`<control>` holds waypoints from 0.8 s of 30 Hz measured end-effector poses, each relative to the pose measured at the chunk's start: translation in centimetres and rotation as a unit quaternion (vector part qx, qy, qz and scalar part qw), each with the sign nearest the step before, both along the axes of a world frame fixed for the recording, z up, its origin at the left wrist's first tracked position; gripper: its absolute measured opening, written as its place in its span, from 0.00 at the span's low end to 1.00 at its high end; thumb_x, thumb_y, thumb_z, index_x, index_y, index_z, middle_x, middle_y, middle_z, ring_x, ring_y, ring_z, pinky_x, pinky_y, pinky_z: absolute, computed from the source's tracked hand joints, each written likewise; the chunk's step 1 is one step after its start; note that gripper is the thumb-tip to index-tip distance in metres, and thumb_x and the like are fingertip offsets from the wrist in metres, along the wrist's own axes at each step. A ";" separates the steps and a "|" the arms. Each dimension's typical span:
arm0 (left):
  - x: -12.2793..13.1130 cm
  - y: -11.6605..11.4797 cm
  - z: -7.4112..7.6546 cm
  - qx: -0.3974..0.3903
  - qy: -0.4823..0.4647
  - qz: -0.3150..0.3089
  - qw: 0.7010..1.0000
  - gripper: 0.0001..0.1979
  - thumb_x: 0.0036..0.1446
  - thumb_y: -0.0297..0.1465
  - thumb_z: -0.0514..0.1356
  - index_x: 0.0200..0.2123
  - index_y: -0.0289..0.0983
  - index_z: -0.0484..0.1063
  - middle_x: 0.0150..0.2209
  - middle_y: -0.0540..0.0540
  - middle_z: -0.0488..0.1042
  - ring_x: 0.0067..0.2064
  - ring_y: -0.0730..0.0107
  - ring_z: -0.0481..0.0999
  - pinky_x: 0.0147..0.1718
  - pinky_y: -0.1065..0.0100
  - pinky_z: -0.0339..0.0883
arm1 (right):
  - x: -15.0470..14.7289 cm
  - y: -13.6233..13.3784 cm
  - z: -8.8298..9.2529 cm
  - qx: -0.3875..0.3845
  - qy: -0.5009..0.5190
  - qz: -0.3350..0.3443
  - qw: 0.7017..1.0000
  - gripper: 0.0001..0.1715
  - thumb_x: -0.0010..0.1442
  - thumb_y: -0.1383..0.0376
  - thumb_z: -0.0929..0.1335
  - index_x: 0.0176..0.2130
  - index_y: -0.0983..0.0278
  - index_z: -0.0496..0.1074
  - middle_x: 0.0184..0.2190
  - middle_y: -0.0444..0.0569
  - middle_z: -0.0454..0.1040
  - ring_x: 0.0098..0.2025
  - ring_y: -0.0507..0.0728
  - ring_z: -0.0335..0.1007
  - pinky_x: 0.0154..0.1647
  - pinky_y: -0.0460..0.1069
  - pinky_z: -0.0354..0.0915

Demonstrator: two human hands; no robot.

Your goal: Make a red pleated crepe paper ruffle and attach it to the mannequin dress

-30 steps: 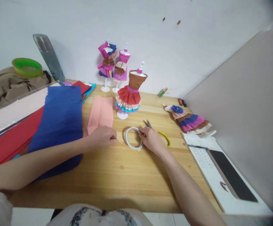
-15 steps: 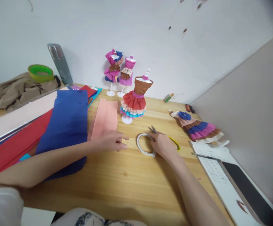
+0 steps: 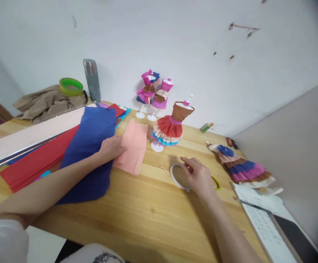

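Note:
My left hand (image 3: 112, 148) reaches over a blue crepe paper sheet (image 3: 89, 146), its fingers closed at the left edge of a pink crepe paper piece (image 3: 135, 146). That edge is folded up a little beside the fingers. My right hand (image 3: 199, 177) is curled in a pinch around scissors, which are almost wholly hidden by the fingers. Just under and left of it lies a white tape roll (image 3: 178, 185). A yellow ring of tape (image 3: 216, 182) shows partly behind the right wrist.
Small dress forms in crepe paper stand at the back, nearest one in a brown-and-red dress (image 3: 172, 124). A tiered dress (image 3: 243, 166) lies right, near a white board (image 3: 263, 215). Red paper (image 3: 41, 157), a flask (image 3: 92, 80) and green tape (image 3: 71, 87) are left.
The view has turned left. My left hand has moved back from the table's middle to the pink paper's edge. The scissor blades, plain before, are now mostly hidden by my right hand.

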State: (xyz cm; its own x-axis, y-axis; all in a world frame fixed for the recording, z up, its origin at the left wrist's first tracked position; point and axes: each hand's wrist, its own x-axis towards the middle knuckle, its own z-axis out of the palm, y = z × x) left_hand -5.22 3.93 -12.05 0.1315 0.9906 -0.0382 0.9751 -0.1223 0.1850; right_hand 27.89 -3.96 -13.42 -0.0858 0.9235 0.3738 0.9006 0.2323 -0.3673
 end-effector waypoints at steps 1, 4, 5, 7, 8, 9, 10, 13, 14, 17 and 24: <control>0.1 0.0 -0.1 0.002 -0.004 -0.006 1.000 0.19 0.59 0.39 0.57 0.51 0.36 0.71 0.50 0.39 0.77 0.50 0.54 0.77 0.45 0.62 0.69 | -1.0 -0.1 0.2 0.014 0.016 0.040 0.999 0.17 0.62 0.65 0.63 0.45 0.69 0.77 0.31 0.53 0.75 0.28 0.56 0.71 0.33 0.50 0.68; -0.3 0.2 0.6 0.023 -0.010 -0.008 1.000 0.19 0.62 0.39 0.55 0.54 0.40 0.70 0.50 0.44 0.77 0.52 0.60 0.76 0.48 0.66 0.68 | -4.6 -0.5 0.7 -0.003 0.003 0.153 0.988 0.18 0.62 0.69 0.62 0.49 0.66 0.76 0.39 0.54 0.78 0.37 0.58 0.76 0.38 0.51 0.72; -0.7 0.3 1.1 0.033 -0.007 -0.002 0.999 0.18 0.63 0.39 0.54 0.54 0.41 0.70 0.50 0.45 0.76 0.52 0.61 0.76 0.48 0.66 0.68 | -5.8 -0.5 0.7 -0.014 -0.008 0.189 0.982 0.21 0.62 0.71 0.62 0.52 0.65 0.74 0.43 0.55 0.78 0.41 0.58 0.77 0.41 0.51 0.73; -2.2 0.6 2.3 0.057 0.011 0.025 0.998 0.16 0.65 0.38 0.52 0.50 0.40 0.72 0.51 0.43 0.75 0.52 0.58 0.75 0.48 0.64 0.68 | -8.1 -0.5 0.6 -0.033 -0.041 0.234 0.971 0.25 0.63 0.72 0.61 0.57 0.64 0.71 0.51 0.56 0.75 0.47 0.59 0.77 0.43 0.52 0.74; -3.3 0.8 2.9 0.068 0.025 0.047 0.996 0.17 0.65 0.38 0.52 0.50 0.38 0.72 0.51 0.40 0.74 0.52 0.55 0.74 0.48 0.61 0.68 | -9.1 -0.4 0.4 -0.038 -0.057 0.251 0.966 0.27 0.63 0.73 0.61 0.59 0.63 0.69 0.55 0.57 0.73 0.51 0.60 0.75 0.45 0.53 0.75; -4.4 1.0 3.4 0.079 0.039 0.072 0.993 0.17 0.64 0.38 0.53 0.50 0.35 0.71 0.52 0.36 0.73 0.54 0.50 0.73 0.48 0.58 0.68 | -10.0 -0.3 0.1 -0.039 -0.070 0.263 0.961 0.29 0.63 0.73 0.60 0.62 0.63 0.66 0.58 0.57 0.71 0.54 0.61 0.74 0.47 0.54 0.75; -5.6 1.2 3.7 0.089 0.053 0.100 0.990 0.19 0.63 0.38 0.54 0.52 0.33 0.70 0.54 0.32 0.71 0.56 0.45 0.70 0.49 0.55 0.68 | -10.8 -0.2 -0.3 -0.037 -0.078 0.270 0.959 0.30 0.62 0.74 0.60 0.63 0.63 0.65 0.60 0.58 0.69 0.56 0.61 0.72 0.48 0.54 0.75; -8.9 1.6 3.9 0.089 0.082 0.170 0.978 0.26 0.61 0.42 0.57 0.54 0.27 0.66 0.52 0.24 0.71 0.56 0.35 0.69 0.48 0.47 0.67 | -12.5 0.2 -1.7 -0.009 -0.086 0.276 0.957 0.28 0.61 0.73 0.63 0.60 0.66 0.68 0.58 0.61 0.70 0.55 0.63 0.72 0.48 0.56 0.75; -9.7 1.7 3.7 0.082 0.086 0.182 0.976 0.27 0.61 0.42 0.57 0.54 0.27 0.66 0.50 0.24 0.72 0.55 0.36 0.70 0.47 0.47 0.68 | -12.9 0.3 -2.2 0.009 -0.085 0.277 0.957 0.24 0.62 0.73 0.63 0.57 0.67 0.71 0.54 0.61 0.73 0.52 0.63 0.74 0.47 0.56 0.75; -11.1 2.1 2.8 0.070 0.088 0.184 0.976 0.26 0.59 0.40 0.60 0.55 0.31 0.65 0.50 0.28 0.74 0.52 0.41 0.74 0.46 0.52 0.69 | -13.2 0.6 -3.5 0.063 -0.066 0.284 0.954 0.15 0.63 0.71 0.64 0.47 0.67 0.76 0.46 0.60 0.77 0.47 0.63 0.76 0.44 0.56 0.76; -11.6 3.1 3.2 0.106 0.062 0.125 0.985 0.15 0.58 0.29 0.56 0.46 0.36 0.77 0.48 0.39 0.79 0.52 0.53 0.76 0.48 0.62 0.69 | -12.8 0.6 -4.2 0.098 0.000 0.280 0.955 0.11 0.65 0.70 0.64 0.41 0.64 0.76 0.41 0.55 0.77 0.43 0.61 0.76 0.41 0.54 0.75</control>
